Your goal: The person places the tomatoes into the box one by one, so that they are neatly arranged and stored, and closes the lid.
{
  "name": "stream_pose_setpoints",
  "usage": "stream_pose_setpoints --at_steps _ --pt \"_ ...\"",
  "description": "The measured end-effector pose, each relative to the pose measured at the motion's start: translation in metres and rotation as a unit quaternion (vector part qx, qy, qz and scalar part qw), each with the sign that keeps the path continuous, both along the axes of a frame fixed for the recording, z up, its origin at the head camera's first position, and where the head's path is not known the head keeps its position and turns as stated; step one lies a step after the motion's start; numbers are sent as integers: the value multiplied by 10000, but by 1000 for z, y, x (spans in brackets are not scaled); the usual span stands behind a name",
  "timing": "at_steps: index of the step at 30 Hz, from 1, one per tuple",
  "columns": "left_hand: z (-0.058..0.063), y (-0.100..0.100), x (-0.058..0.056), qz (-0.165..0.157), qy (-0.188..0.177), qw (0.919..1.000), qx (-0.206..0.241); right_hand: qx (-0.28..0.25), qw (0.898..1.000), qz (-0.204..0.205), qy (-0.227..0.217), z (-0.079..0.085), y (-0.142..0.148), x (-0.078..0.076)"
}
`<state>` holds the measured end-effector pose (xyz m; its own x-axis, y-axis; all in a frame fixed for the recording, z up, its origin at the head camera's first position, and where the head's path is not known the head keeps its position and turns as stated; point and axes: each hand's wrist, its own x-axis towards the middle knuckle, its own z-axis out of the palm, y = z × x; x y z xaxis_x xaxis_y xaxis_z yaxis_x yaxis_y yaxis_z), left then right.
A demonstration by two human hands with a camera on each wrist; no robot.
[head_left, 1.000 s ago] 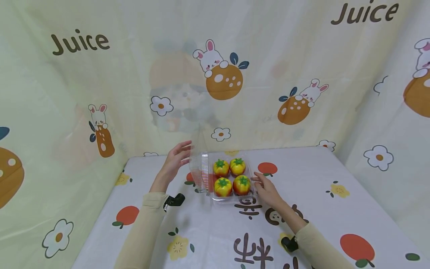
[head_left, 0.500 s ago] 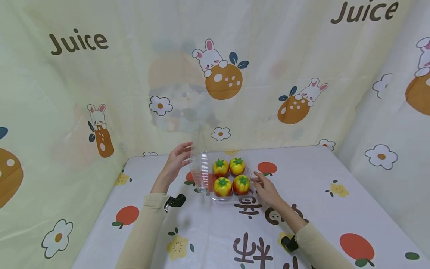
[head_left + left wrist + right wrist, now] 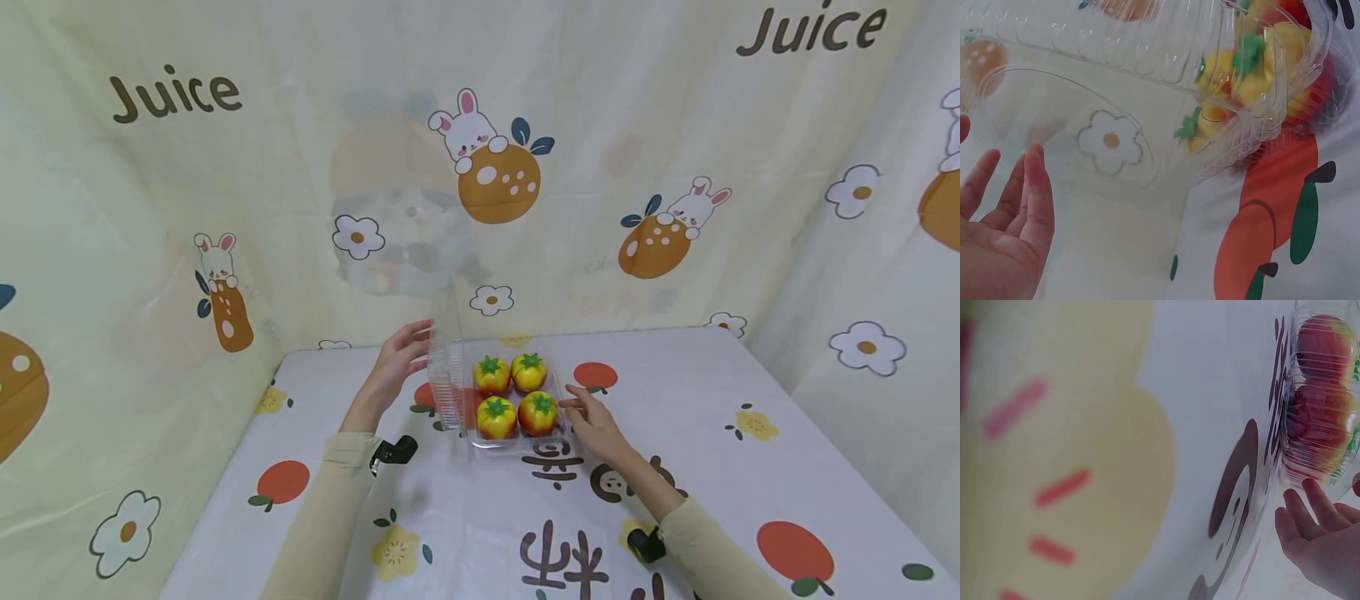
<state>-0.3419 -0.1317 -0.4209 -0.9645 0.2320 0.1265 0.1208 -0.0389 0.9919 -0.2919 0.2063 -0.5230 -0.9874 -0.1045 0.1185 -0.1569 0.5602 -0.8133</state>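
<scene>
A clear plastic clamshell box (image 3: 501, 443) lies on the table with its hinged lid (image 3: 447, 367) raised upright on the left. Several red-and-yellow fruits (image 3: 497, 417) with green leafy tops, tomato-like in shape, sit inside the base. My left hand (image 3: 399, 360) is at the outer face of the lid, its fingers extended and loosely spread. In the left wrist view the fingertips (image 3: 1035, 153) overlap the see-through lid. At the right wall of the base is my right hand (image 3: 595, 423), fingertips against the side and fingers lightly bent; it grasps nothing.
A white printed cloth (image 3: 675, 392) with fruit and flower pictures covers the table. Behind it hangs a pale patterned curtain (image 3: 300, 167), which also closes off both sides. Each forearm wears a black wrist device (image 3: 395, 450) by the sleeve cuff.
My left hand has shifted slightly to the right, and the raised lid leans a little more toward the base with it. The right hand and the fruits stay in place.
</scene>
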Motion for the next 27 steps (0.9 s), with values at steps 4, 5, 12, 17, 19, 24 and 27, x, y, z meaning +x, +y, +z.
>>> stream_pose_setpoints --at_steps 4,5,12,17,19,24,27 --pt "0 2 -1 3 -6 10000 -22 -9 10000 17 -28 0 1 1" --pt "0 3 -1 13 -5 10000 -31 -8 10000 27 -26 0 1 1" --pt "0 7 -2 -64 -12 9999 91 -37 10000 69 -17 0 4 3" --pt "1 9 -1 -87 21 10000 3 -108 9998 135 22 0 6 3" --pt "1 10 -2 -83 39 10000 -25 -158 9997 169 33 1 6 3" --pt "0 13 -2 -95 46 9999 -13 -169 9995 238 108 3 6 5" --pt "0 14 -3 -81 14 10000 -52 -136 9995 260 142 3 6 5"
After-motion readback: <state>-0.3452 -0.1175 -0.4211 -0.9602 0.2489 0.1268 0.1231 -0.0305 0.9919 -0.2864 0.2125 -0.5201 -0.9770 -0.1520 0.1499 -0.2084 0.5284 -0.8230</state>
